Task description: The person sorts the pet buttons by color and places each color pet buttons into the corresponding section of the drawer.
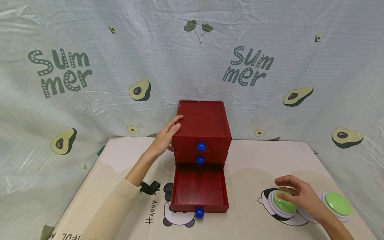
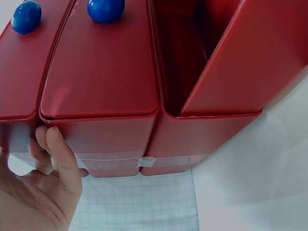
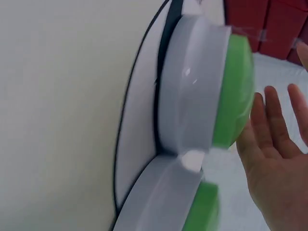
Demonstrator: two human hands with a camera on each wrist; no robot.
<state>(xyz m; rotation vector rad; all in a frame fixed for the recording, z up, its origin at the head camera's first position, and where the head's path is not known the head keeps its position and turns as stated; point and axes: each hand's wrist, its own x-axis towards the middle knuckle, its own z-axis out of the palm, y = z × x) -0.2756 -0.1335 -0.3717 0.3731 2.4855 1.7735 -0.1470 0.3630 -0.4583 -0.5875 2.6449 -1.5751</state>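
Note:
A red drawer cabinet (image 1: 201,120) with blue knobs stands at the middle of the table. Its bottom drawer (image 1: 199,190) is pulled out and bare inside; the upper two are closed. At the cabinet's left side, my left hand (image 1: 163,138) touches it, fingertips at the upper left edge. In the left wrist view, the fingers (image 2: 62,144) lie against the side wall near the closed drawers. My right hand (image 1: 303,196) hovers by a green push button (image 1: 285,201) with a white base, fingers loosely bent and holding nothing. A second green button (image 1: 338,204) sits to its right.
A pale cloth (image 1: 198,66) printed with avocados and lettering hangs behind the table. Printed pictures mark the tabletop (image 1: 246,196), among them a panda near the drawer. Clear tape (image 2: 115,161) runs along the cabinet's side.

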